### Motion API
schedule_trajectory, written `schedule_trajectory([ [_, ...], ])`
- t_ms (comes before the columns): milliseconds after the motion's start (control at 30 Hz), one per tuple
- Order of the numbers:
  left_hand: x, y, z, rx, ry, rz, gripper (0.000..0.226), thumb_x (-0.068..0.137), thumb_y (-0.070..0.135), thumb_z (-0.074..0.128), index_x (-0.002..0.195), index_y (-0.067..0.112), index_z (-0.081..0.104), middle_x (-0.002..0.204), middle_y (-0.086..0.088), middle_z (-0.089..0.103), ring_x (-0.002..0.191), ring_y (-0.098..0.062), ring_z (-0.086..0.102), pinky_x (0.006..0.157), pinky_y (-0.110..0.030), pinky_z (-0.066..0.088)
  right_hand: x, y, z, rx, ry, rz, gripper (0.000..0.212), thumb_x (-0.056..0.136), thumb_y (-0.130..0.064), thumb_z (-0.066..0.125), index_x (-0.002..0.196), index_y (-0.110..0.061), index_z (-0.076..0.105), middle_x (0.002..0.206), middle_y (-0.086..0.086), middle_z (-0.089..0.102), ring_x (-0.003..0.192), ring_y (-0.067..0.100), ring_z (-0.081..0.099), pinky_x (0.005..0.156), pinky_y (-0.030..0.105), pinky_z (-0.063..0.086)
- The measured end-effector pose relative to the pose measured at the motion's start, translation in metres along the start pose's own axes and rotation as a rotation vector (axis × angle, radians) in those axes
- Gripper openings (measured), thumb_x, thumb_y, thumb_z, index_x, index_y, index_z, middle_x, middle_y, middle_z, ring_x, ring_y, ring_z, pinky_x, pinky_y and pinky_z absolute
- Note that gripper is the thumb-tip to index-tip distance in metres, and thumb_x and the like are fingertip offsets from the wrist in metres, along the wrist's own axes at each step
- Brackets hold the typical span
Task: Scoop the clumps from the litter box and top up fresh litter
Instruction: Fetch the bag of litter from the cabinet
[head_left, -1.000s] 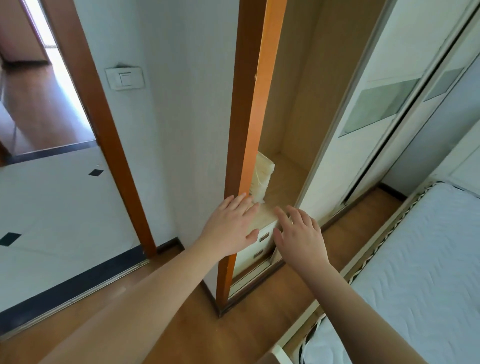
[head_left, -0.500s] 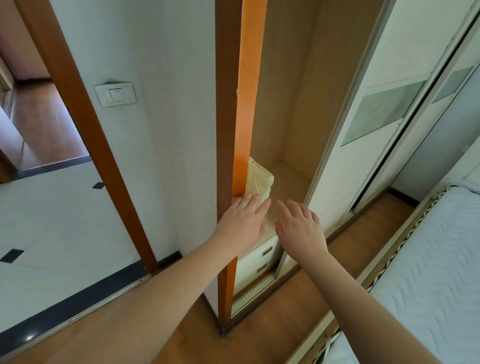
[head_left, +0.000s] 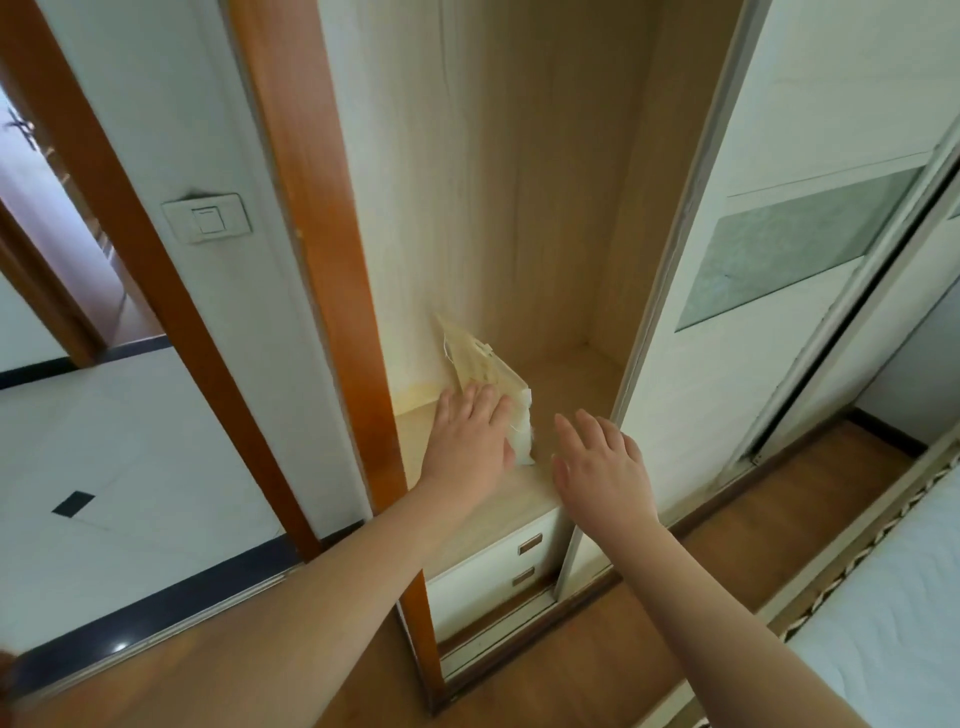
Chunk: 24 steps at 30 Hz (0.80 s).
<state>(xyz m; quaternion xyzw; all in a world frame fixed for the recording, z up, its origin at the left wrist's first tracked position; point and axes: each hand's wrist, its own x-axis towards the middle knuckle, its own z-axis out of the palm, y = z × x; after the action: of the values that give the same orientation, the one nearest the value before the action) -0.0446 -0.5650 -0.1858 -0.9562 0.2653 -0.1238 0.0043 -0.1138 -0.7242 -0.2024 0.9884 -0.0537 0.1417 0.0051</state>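
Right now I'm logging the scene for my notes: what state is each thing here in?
Left hand: open, fingers straight, against the bag.
Right hand: open, holding nothing, beside the bag.
Bag: upright on the shelf, leaning against the left wall.
Wardrobe door: slid open.
Drawers: both closed.

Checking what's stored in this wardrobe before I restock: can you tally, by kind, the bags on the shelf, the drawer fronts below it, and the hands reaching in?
Bags: 1
Drawer fronts: 2
Hands (left hand, right hand): 2
Total: 5
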Motion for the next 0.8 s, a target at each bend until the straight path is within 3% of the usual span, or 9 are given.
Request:
schedule_trajectory([
  [167,0.023,0.003,0.020,-0.031,-0.087,-0.139,0.063,0.098,0.044,0.030,0.155,0.024,0.012,0.162,-0.007,0.019,0.150,-0.028,0.009,0.120,-0.055,0.003,0.027,0.020,0.013,0.037,-0.014,-0.050,0.052,0.095,-0.039,0.048,0.142,-0.021,0.040,0.144,0.007,0.047,0.131,0.029,0.044,0.105,0.044,0.039],
  [367,0.051,-0.004,0.048,-0.050,-0.128,-0.279,0.068,0.096,0.053,0.029,0.155,0.027,0.007,0.163,-0.008,0.013,0.151,-0.030,0.004,0.119,-0.057,0.004,0.073,0.025,0.043,0.089,-0.074,-0.085,0.055,0.093,-0.039,0.047,0.143,-0.020,0.038,0.142,0.006,0.046,0.130,0.029,0.045,0.104,0.044,0.039],
  [567,0.088,-0.011,0.079,-0.110,-0.162,-0.353,0.068,0.096,0.053,0.033,0.155,0.030,0.010,0.163,-0.007,0.013,0.150,-0.030,0.006,0.118,-0.056,0.006,0.130,0.019,0.084,0.147,-0.221,-0.067,0.061,0.096,-0.041,0.042,0.149,-0.019,0.022,0.149,0.003,0.037,0.137,0.025,0.034,0.111,0.040,0.031],
  [800,0.115,-0.016,0.109,-0.144,-0.216,-0.428,0.065,0.097,0.053,0.030,0.155,0.031,0.009,0.163,-0.010,0.011,0.150,-0.033,0.004,0.118,-0.058,0.005,0.198,0.007,0.122,0.131,-0.350,0.051,0.057,0.095,-0.039,0.045,0.143,-0.013,0.028,0.139,0.009,0.045,0.127,0.029,0.044,0.103,0.041,0.037],
])
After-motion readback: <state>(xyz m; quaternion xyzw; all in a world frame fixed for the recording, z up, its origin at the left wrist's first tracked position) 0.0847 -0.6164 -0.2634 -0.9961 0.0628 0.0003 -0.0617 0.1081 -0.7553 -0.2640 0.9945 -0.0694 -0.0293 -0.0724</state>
